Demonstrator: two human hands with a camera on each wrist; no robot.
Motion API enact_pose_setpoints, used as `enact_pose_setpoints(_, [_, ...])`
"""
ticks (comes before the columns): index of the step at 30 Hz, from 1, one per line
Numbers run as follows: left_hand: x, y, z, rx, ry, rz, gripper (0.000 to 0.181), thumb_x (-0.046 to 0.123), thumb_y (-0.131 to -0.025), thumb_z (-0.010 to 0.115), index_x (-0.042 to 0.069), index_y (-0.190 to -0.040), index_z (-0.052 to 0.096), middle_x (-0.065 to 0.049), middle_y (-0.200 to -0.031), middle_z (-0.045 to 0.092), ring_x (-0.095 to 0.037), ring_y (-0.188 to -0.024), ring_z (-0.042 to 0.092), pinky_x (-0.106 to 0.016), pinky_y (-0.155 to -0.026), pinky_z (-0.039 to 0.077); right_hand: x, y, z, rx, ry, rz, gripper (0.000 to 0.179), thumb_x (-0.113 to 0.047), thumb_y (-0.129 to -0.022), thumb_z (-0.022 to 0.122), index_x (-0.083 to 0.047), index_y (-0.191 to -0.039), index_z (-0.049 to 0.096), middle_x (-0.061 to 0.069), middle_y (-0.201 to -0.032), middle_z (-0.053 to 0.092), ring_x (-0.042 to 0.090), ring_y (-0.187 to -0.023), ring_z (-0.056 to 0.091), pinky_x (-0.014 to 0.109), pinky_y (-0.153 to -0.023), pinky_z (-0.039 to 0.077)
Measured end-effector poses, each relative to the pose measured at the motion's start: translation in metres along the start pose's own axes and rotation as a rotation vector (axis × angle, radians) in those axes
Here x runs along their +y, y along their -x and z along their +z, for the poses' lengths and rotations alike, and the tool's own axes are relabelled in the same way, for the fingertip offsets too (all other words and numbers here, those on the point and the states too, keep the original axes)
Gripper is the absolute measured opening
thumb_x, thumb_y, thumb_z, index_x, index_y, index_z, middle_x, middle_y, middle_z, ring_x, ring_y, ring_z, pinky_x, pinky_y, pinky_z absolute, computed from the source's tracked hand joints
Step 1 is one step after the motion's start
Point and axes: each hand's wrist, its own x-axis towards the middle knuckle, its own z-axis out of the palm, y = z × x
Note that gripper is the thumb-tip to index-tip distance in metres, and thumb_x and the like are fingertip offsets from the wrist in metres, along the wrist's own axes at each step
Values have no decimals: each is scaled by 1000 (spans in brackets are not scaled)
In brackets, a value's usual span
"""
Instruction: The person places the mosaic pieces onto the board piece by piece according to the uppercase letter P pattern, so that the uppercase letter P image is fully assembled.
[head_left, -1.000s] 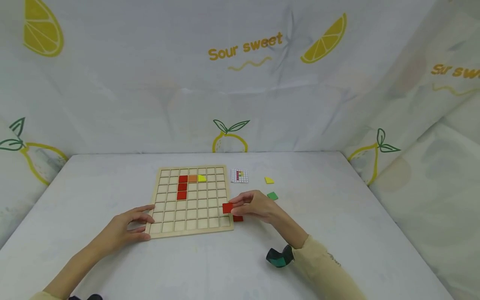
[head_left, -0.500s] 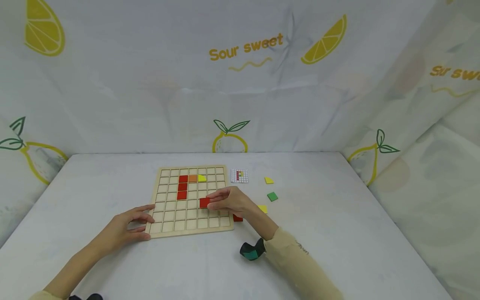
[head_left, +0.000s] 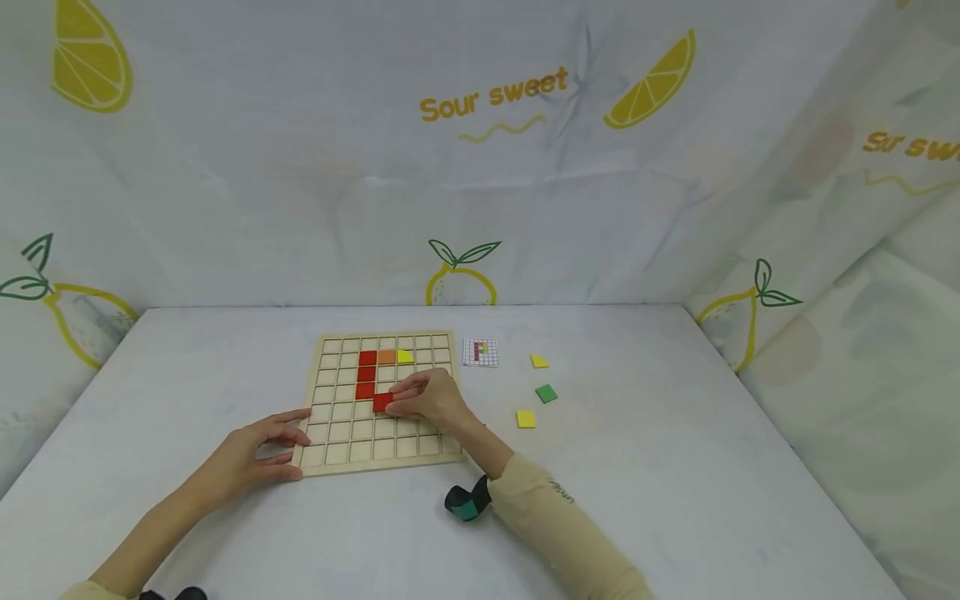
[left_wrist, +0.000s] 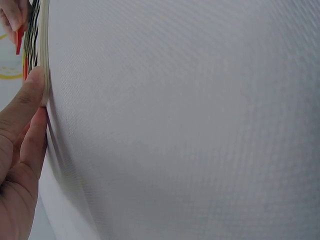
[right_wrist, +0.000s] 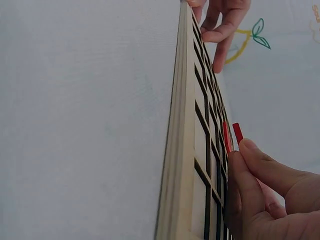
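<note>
A wooden grid board (head_left: 360,454) lies on the table, with red tiles (head_left: 365,374) in one column, an orange tile (head_left: 386,357) and a yellow quarter-round tile (head_left: 405,357) in its cells. My right hand (head_left: 431,396) pinches a red square tile (head_left: 382,402) between thumb and fingers, low over the board, just below and right of the red column. In the right wrist view this tile (right_wrist: 237,133) tilts up on edge above the grid. My left hand (head_left: 251,450) rests at the board's left edge, fingertips on the frame; its thumb (left_wrist: 35,82) touches the near corner.
A small printed pattern card (head_left: 480,352) lies right of the board. Further right are a yellow quarter-round tile (head_left: 539,361), a green square tile (head_left: 546,393) and a yellow square tile (head_left: 526,419). A dark strap piece (head_left: 467,500) hangs at the right wrist. Patterned cloth (head_left: 300,208) stands behind.
My right hand has carried the red tile leftward from the board's right edge to beside the red column. The left hand stays in place. The yellow square tile has come into view.
</note>
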Motion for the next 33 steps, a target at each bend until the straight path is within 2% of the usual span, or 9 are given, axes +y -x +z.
enact_pose_setpoints(4, [2, -1, -1, -5, -29, -12, 34, 10, -70, 83, 8, -99, 66, -20, -135, 51, 7, -101, 53, -20, -79, 58, -1, 0, 5, 53, 122, -33, 20, -4, -76, 81, 1, -93, 71, 9, -77, 72, 10, -72, 67, 16, -69, 56])
enact_pose_setpoints(7, [3, -2, -1, -10, -52, -21, 34, 11, -70, 84, 8, -98, 66, -26, -133, 51, 8, -100, 53, -18, -78, 58, -1, 0, 8, 75, 194, -65, 19, -6, -75, 82, 0, -91, 72, 7, -74, 71, 9, -72, 65, 15, -68, 54])
enact_pose_setpoints(18, [5, -2, -1, -10, -16, -39, 34, 10, -71, 83, 6, -100, 66, -27, -134, 49, 13, -105, 48, -20, -79, 58, -3, -6, 19, 87, 346, -113, 18, -7, -71, 85, -2, -83, 73, 1, -67, 68, 5, -61, 59, 14, -58, 50])
enact_pose_setpoints(24, [6, -2, -2, -16, -4, -43, 34, 9, -71, 83, 5, -100, 66, -28, -135, 48, 16, -106, 45, -18, -80, 57, -7, -5, 19, 49, 369, -137, 17, -5, -71, 85, -1, -83, 73, 4, -70, 70, 6, -64, 62, 15, -65, 53])
enact_pose_setpoints(33, [5, -2, -2, -22, -31, -58, 34, 12, -71, 83, 7, -100, 66, -26, -136, 49, 13, -107, 47, -19, -82, 57, -9, -5, 16, 14, 332, -114, 16, -4, -73, 83, 0, -85, 73, 6, -75, 72, 8, -69, 66, 18, -79, 55])
